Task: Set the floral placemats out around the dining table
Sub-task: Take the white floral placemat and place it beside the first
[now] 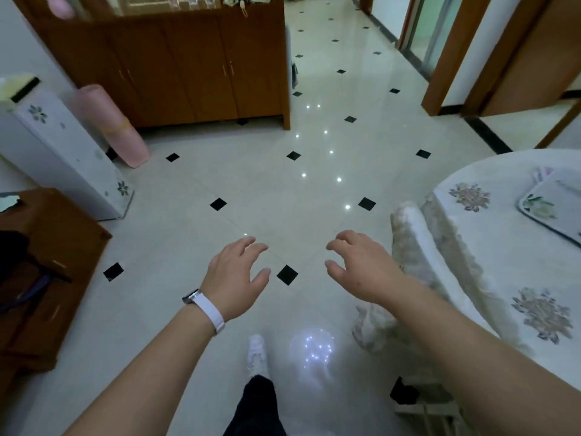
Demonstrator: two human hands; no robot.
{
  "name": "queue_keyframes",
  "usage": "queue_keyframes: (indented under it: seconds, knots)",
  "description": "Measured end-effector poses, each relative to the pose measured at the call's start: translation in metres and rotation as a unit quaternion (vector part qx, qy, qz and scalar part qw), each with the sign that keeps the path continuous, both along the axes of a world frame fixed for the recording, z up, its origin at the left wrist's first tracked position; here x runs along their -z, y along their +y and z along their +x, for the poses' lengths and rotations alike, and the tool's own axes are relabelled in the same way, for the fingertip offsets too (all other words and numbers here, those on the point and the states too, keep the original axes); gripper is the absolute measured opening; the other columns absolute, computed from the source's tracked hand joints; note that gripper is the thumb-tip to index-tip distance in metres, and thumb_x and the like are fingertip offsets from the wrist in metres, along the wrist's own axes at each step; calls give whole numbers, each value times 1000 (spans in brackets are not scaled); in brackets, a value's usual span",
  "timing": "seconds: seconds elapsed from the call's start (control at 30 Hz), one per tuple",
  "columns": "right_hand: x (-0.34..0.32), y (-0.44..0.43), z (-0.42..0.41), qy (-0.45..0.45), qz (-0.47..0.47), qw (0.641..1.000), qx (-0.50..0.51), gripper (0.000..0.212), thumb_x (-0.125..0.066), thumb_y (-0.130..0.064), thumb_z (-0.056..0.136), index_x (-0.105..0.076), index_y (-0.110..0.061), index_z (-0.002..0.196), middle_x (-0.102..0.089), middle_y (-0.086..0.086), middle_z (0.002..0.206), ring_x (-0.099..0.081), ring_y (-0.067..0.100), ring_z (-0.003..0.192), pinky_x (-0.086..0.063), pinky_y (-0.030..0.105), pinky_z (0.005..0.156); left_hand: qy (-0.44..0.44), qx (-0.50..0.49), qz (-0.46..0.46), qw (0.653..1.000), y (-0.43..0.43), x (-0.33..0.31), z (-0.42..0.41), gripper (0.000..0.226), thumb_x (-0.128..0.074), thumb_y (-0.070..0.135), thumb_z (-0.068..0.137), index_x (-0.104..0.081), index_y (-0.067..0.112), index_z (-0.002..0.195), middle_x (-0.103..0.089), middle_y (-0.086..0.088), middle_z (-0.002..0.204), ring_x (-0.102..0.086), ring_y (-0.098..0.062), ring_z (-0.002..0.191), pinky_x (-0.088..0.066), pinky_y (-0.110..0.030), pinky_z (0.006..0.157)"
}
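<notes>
The floral placemat is lying flat on the dining surface at the right edge of the view, partly cut off by the frame. It is showing a pale, greyish face with a dark piped border, a rounded corner and a soft flower print near that corner. A second mat or fold seems to be peeking out behind it, though that is too blurred to be sure.

Judging by how flat it is sitting, it is probably light, thin and flexible rather than stiff, so it should be drooping if lifted by one corner. Pinching it along a bordered edge, or taking two adjacent corners, looks like the safest hold; on the cloth it may be sliding a little rather than gripping.

The surface is wearing a white cloth with large muted flower bunches, and a chair with a matching pale padded cover is standing tucked against it.

The left hand, with a white watch strap at the wrist, and the right hand are hanging out over the tiled floor, both loosely spread with curled fingers, holding nothing and well apart from the placemat.
</notes>
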State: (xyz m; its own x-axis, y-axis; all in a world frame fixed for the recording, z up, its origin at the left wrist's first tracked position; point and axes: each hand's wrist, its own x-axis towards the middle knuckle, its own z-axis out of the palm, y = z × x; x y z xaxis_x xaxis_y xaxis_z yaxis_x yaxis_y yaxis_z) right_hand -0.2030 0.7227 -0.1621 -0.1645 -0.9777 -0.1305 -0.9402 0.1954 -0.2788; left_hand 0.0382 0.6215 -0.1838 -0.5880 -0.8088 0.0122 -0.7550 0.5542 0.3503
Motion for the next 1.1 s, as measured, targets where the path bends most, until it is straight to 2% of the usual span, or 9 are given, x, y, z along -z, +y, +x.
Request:
queue_keyframes:
  seconds: [0.23, 0.47, 0.63, 0.87, 1.1]
  knots:
    - [3, -140, -15, 12, 6, 998, 68, 46, -45, -42, 97, -50, -23, 139, -47, -2, 142, -45, 21, 128, -40, 36, 102, 27, 75, 9, 997, -174, 18, -33, 62, -35, 57, 80, -53, 27, 132, -46, -2, 146, -42, -22, 133, -32, -42, 108]
    - [-26, -248, -37, 39, -5, 992, 116, 47, -47, -43, 96, -50, -21, 138, -52, -1, 136, -48, 23, 124, -41, 37, 100, 39, 156, 2, 987, -317, 0, -83, 65, -33, 58, 80, -53, 26, 133, -48, -3, 144, -44, -22, 132, -32, -41, 107]
    - [-28, -274, -75, 37, 1, 981, 191, 48, -46, -45, 96, -48, -24, 139, -52, -3, 138, -48, 22, 124, -42, 38, 101, 46, 221, -9, 974, -372, -7, -141, 61, -35, 54, 82, -54, 25, 131, -50, -3, 142, -46, -23, 130, -33, -41, 105]
    - [-21, -303, -159, -18, -25, 956, 293, 48, -47, -43, 97, -45, -25, 141, -48, -3, 142, -44, 22, 130, -39, 36, 103, 74, 298, -13, 952, -421, -1, -250, 52, -41, 47, 83, -61, 22, 123, -57, -3, 134, -51, -23, 124, -40, -44, 102]
    - [6, -350, -279, -59, -33, 941, 332, 48, -47, -42, 97, -46, -22, 141, -50, -1, 141, -46, 23, 128, -40, 37, 102, 17, 323, -17, 946, -480, 3, -381, 57, -38, 51, 82, -58, 24, 128, -54, -1, 137, -48, -21, 127, -37, -43, 105]
